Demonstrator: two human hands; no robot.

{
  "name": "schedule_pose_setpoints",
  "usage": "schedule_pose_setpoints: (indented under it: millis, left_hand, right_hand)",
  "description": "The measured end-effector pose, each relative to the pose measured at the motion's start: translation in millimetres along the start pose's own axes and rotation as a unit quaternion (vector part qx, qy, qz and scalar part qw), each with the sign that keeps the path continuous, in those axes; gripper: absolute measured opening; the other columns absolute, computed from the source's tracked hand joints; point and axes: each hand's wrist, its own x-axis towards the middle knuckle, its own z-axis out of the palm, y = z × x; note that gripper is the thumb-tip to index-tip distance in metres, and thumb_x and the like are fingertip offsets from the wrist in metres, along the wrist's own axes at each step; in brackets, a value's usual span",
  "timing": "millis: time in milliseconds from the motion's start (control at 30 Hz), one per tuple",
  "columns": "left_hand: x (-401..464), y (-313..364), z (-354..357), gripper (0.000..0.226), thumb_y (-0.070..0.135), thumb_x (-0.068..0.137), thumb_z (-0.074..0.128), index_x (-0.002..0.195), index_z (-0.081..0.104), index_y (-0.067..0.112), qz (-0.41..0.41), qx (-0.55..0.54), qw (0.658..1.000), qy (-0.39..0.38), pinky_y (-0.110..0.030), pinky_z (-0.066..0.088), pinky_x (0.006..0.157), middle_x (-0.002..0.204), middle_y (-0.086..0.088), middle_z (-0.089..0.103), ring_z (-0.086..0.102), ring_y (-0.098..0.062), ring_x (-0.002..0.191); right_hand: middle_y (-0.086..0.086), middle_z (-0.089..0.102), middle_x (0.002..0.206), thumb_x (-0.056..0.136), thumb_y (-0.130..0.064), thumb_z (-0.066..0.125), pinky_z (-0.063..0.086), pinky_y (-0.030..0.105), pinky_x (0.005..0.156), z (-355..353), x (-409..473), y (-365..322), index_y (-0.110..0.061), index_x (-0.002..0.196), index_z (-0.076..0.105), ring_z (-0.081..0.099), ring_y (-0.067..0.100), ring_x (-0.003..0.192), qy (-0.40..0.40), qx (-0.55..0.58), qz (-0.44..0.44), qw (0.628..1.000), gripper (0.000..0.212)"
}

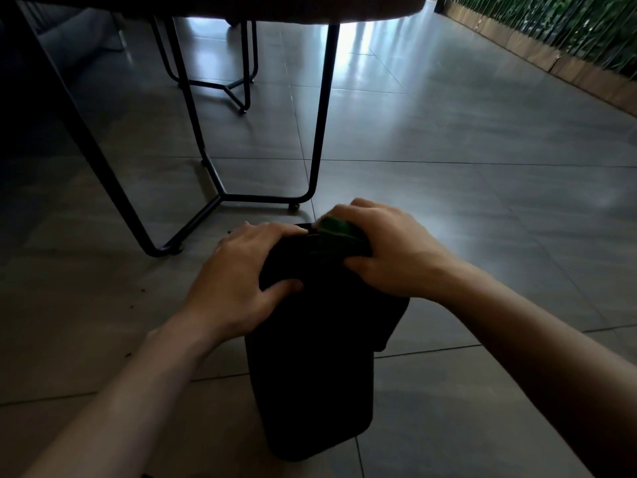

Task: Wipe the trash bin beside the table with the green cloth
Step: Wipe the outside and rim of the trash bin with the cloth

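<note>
Black and almost featureless in the dim light, the trash bin [312,357] stands on the grey tiled floor [482,201] directly below the camera, its top edge farthest from the viewer and its body widening toward the bottom of the frame. Both bare forearms reach forward from the lower corners and converge on its upper end.

The left hand [241,281] lies palm-down over the left upper corner of the bin. Its fingers are spread moderately and curl over the far rim, while the thumb presses flat against the near face, so the hand clasps the corner between thumb and fingers. The wrist is bent slightly inward.

The right hand [382,250] sits on the right upper corner, knuckles raised and fingers curled downward over the green cloth [339,232]. The cloth is bunched beneath the fingers and against the rim, with only a crumpled green patch showing between the two hands. The thumb tucks along the near side of the bin, closing the grip on the cloth.

Beyond the bin, the thin black metal legs [320,108] of the table rise from a bent floor frame, and the table's underside darkens the upper left. A strip of green foliage [551,25] behind a low wooden border runs along the upper right.
</note>
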Motion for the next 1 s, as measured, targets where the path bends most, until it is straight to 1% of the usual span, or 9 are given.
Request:
schedule_pose_setpoints:
  millis: [133, 267, 367, 467, 533, 633, 733, 900, 1000]
  left_hand:
    - [0.7, -17.0, -6.0, 0.057, 0.033, 0.078, 0.08, 0.129, 0.055, 0.041, -0.001, -0.005, 1.0, 0.001, -0.038, 0.048, 0.098, 0.11, 0.035, 0.053, 0.053, -0.01, 0.114]
    - [5.3, -32.0, -7.8, 0.056, 0.029, 0.08, 0.08, 0.127, 0.054, 0.044, -0.021, -0.007, 1.0, -0.005, -0.029, 0.042, 0.097, 0.124, 0.02, 0.059, 0.049, -0.009, 0.121]
    - [6.3, -36.5, -8.4, 0.056, 0.024, 0.08, 0.08, 0.126, 0.056, 0.042, -0.015, -0.013, 1.0, -0.005, -0.016, 0.036, 0.094, 0.121, 0.024, 0.057, 0.047, -0.001, 0.117]
    - [5.4, -41.7, -9.4, 0.053, 0.022, 0.081, 0.08, 0.125, 0.057, 0.04, -0.019, -0.015, 1.0, 0.002, -0.005, 0.034, 0.091, 0.116, 0.027, 0.057, 0.047, 0.011, 0.109]
    - [4.5, -46.7, -12.4, 0.054, 0.021, 0.079, 0.081, 0.124, 0.057, 0.039, -0.033, -0.017, 0.999, 0.01, -0.007, 0.034, 0.091, 0.113, 0.03, 0.056, 0.048, 0.01, 0.107]
    - [3.3, -48.5, -14.7, 0.056, 0.024, 0.078, 0.081, 0.122, 0.054, 0.047, -0.048, -0.028, 0.998, 0.005, -0.005, 0.034, 0.086, 0.111, 0.034, 0.054, 0.048, 0.014, 0.108]
    - [4.3, -46.5, -12.6, 0.055, 0.024, 0.078, 0.081, 0.12, 0.054, 0.048, -0.05, -0.034, 0.998, -0.001, -0.008, 0.035, 0.086, 0.113, 0.029, 0.055, 0.051, 0.005, 0.106]
    - [5.8, -42.8, -16.5, 0.053, 0.023, 0.079, 0.082, 0.117, 0.056, 0.048, -0.054, -0.059, 0.997, -0.01, -0.015, 0.04, 0.09, 0.115, 0.027, 0.059, 0.054, 0.003, 0.114]
    - [5.9, -43.0, -18.3, 0.054, 0.02, 0.079, 0.082, 0.116, 0.055, 0.048, -0.061, -0.056, 0.997, -0.005, -0.017, 0.04, 0.09, 0.113, 0.028, 0.058, 0.055, -0.002, 0.112]
  right_hand:
    - [-0.016, 0.066, 0.105, 0.081, -0.006, 0.074, 0.051, 0.009, 0.074, -4.3, -23.4, 22.0, -0.032, 0.123, 0.053, 0.066, -0.006, 0.089, 0.152, 0.246, 0.051, 0.956, 0.054]
    - [-0.005, 0.063, 0.097, 0.079, -0.013, 0.07, 0.057, 0.031, 0.079, 19.9, -17.1, 19.6, -0.016, 0.114, 0.047, 0.066, 0.007, 0.091, 0.345, 0.287, 0.048, 0.892, 0.042]
    - [0.017, 0.062, 0.12, 0.076, 0.0, 0.069, 0.052, 0.052, 0.094, 73.2, -17.9, 0.2, -0.005, 0.117, 0.057, 0.06, 0.034, 0.114, 0.316, 0.239, -0.023, 0.918, 0.044]
    - [0.011, 0.041, 0.161, 0.084, -0.041, 0.075, 0.029, 0.055, 0.123, 128.0, -40.4, 2.1, -0.019, 0.139, 0.057, 0.029, 0.037, 0.154, 0.206, -0.002, -0.145, 0.968, 0.062]
    - [0.008, 0.022, 0.172, 0.087, -0.062, 0.066, 0.015, 0.06, 0.128, 161.4, -65.2, 11.2, -0.025, 0.152, 0.046, 0.013, 0.037, 0.16, 0.127, -0.124, -0.213, 0.961, 0.077]
    - [0.007, 0.016, 0.174, 0.1, -0.043, 0.06, 0.009, 0.06, 0.13, 189.3, -94.4, 29.1, -0.026, 0.16, 0.034, 0.013, 0.038, 0.16, 0.071, -0.235, -0.329, 0.912, 0.068]
    - [0.011, 0.028, 0.17, 0.106, -0.021, 0.058, 0.026, 0.058, 0.126, 168.0, -78.3, 45.2, -0.029, 0.155, 0.045, 0.023, 0.039, 0.158, 0.11, -0.226, -0.37, 0.894, 0.051]
    - [0.015, 0.037, 0.164, 0.109, -0.032, 0.052, 0.037, 0.06, 0.119, 119.4, -10.7, 32.4, -0.025, 0.147, 0.053, 0.026, 0.039, 0.157, 0.291, -0.079, -0.17, 0.938, 0.038]
    - [0.015, 0.039, 0.164, 0.106, -0.025, 0.058, 0.034, 0.059, 0.121, 151.4, -39.2, 29.1, -0.022, 0.141, 0.058, 0.028, 0.041, 0.156, 0.247, -0.106, -0.239, 0.933, 0.035]
